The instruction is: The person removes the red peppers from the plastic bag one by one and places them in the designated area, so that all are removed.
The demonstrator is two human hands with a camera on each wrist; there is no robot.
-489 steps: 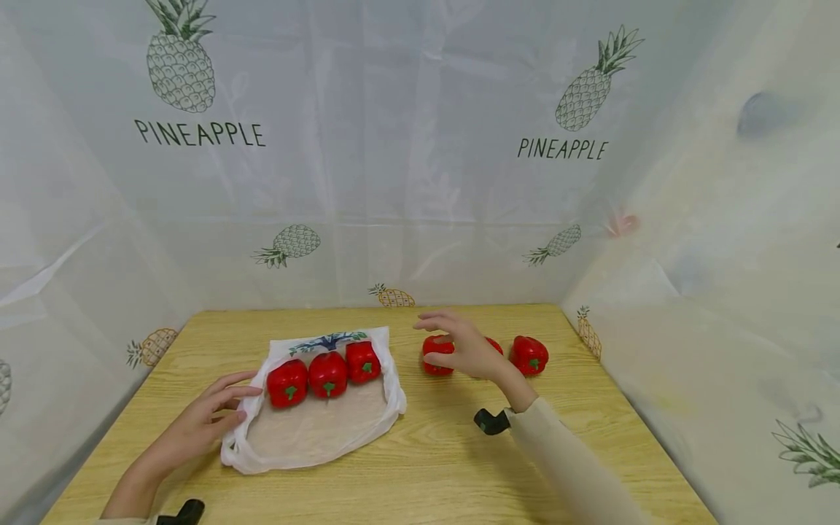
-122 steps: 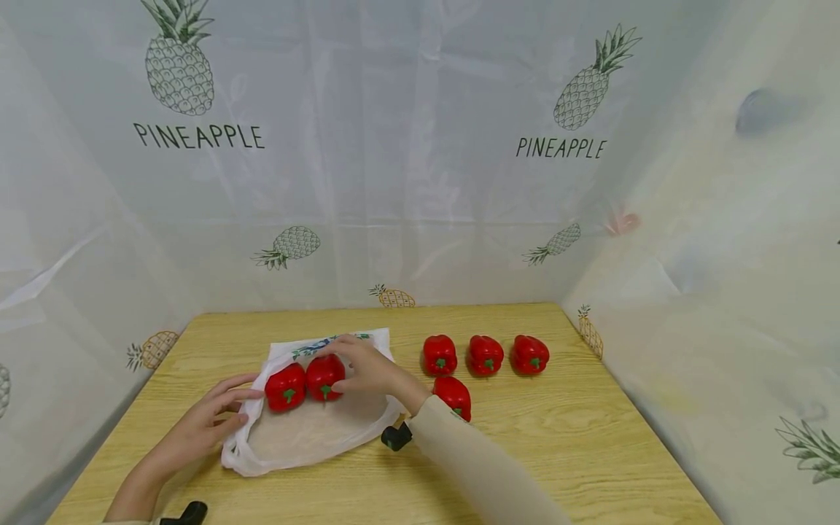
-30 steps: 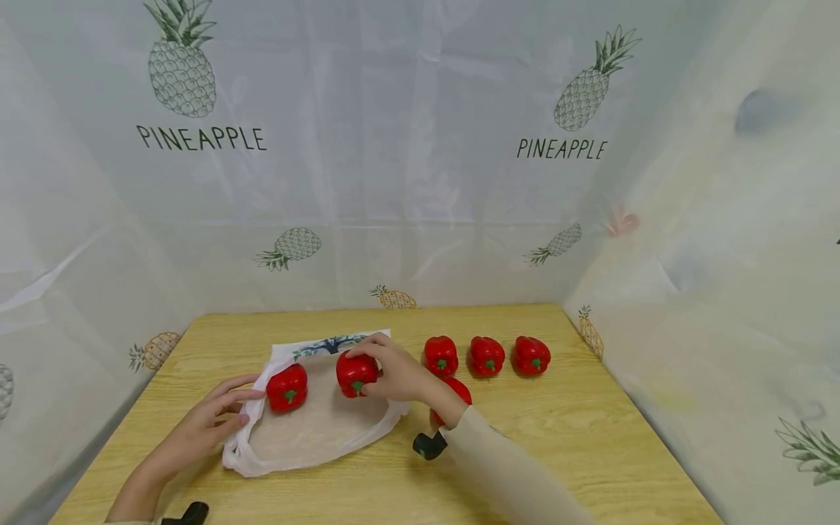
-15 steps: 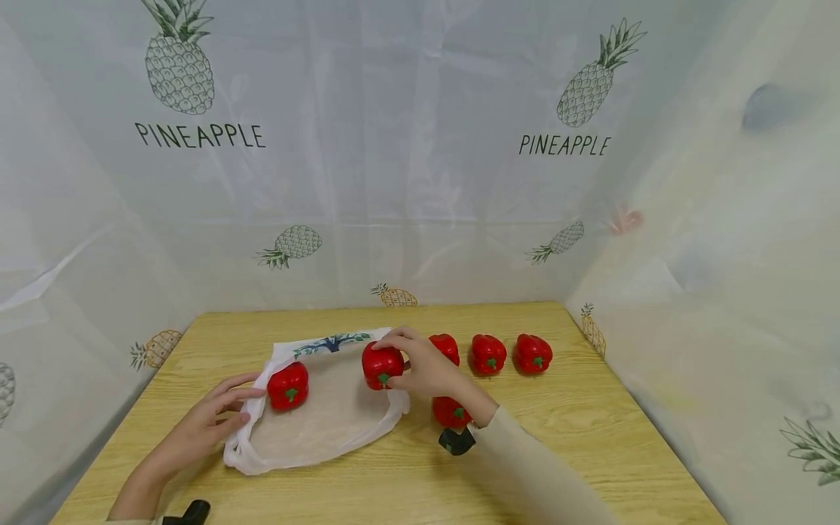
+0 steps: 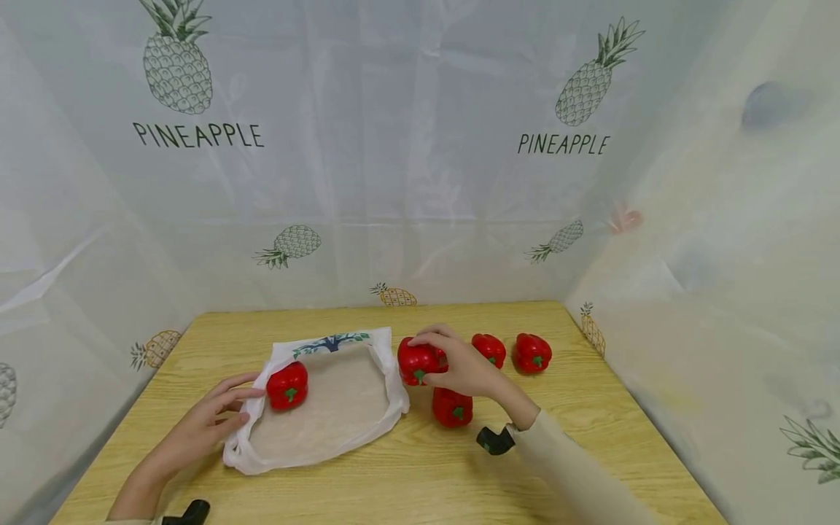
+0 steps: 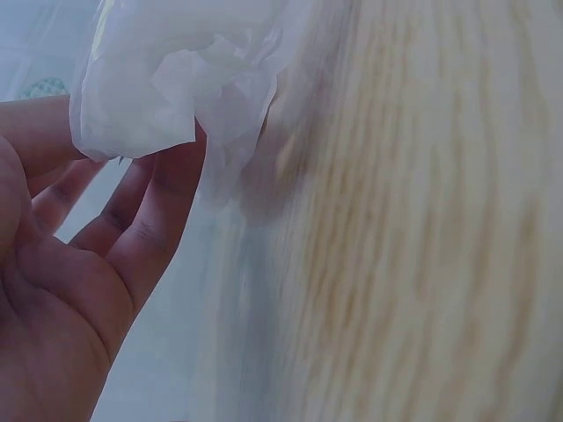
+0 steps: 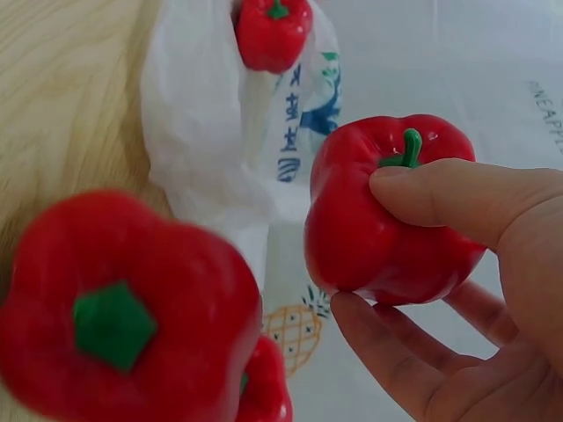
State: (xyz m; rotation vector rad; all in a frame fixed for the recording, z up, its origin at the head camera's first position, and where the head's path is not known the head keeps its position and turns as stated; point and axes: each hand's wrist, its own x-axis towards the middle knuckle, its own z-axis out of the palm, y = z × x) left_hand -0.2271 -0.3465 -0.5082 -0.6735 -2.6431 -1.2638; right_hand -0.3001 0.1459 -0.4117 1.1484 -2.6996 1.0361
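A: Now the right hand has carried its pepper out past the bag rim, fingers wrapped round it above the bench.
B: Yep, left hand pinches the bag edge; one pepper inside.

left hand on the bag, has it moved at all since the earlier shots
No. The left hand holds the same corner of the white bag, still near the table's left edge.
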